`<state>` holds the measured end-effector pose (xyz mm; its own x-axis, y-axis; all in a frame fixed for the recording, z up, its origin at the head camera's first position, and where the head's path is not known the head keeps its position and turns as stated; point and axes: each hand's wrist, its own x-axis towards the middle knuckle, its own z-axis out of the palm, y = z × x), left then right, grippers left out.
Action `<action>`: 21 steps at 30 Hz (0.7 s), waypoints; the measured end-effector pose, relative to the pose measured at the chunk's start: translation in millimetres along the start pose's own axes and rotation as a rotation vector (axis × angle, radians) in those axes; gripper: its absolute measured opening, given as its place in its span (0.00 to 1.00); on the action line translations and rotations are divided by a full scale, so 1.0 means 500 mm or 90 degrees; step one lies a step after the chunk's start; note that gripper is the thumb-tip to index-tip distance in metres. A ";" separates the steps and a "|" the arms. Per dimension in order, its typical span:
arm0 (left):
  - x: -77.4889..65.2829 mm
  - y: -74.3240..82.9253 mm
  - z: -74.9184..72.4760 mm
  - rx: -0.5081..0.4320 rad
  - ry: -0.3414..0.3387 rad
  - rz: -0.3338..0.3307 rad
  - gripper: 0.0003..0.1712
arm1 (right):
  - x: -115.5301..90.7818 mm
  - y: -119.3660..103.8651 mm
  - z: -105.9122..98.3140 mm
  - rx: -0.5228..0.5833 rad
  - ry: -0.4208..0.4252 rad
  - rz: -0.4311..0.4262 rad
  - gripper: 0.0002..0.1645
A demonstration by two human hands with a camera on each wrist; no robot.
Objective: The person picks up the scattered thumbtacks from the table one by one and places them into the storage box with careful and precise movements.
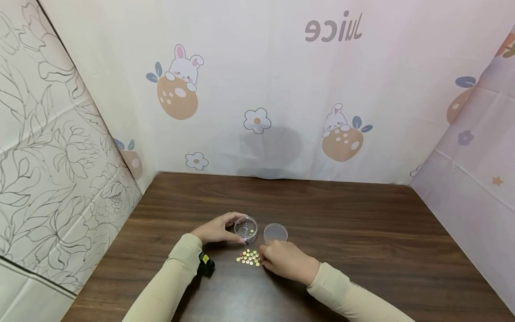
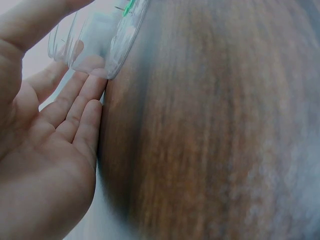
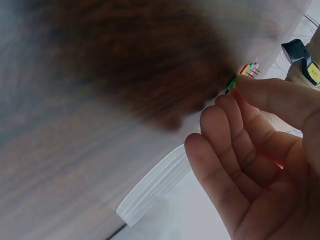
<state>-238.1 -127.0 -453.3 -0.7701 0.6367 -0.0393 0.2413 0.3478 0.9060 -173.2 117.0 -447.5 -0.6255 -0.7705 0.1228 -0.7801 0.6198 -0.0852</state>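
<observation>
At eleven o'clock from my right fingers [image 3: 215, 122], which pinch a small green piece [image 3: 231, 82], sits the clear jar [image 1: 243, 230], gripped by my left fingers [image 2: 89, 122].

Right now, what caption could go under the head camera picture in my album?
Left hand holding a clear tub, right hand beside a cluster of mostly yellow discs.

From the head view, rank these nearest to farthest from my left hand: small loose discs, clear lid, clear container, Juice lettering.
From the left hand:
1. Clear container: between its thumb and fingers.
2. Small loose discs: bodyward of the container.
3. Clear lid: right of it.
4. Juice lettering: upper right, back wall.
</observation>
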 end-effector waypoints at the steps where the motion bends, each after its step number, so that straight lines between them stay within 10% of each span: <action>1: 0.000 0.000 0.000 0.000 0.000 0.000 0.39 | 0.000 0.000 0.001 -0.001 0.001 -0.001 0.08; 21: -0.003 0.001 0.000 0.002 0.002 -0.005 0.40 | -0.001 0.002 -0.002 0.006 0.004 0.003 0.08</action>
<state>-236.6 -127.8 -452.9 -0.7741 0.6315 -0.0444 0.2371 0.3542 0.9046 -173.7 117.9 -446.8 -0.6292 -0.7665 0.1286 -0.7772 0.6222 -0.0945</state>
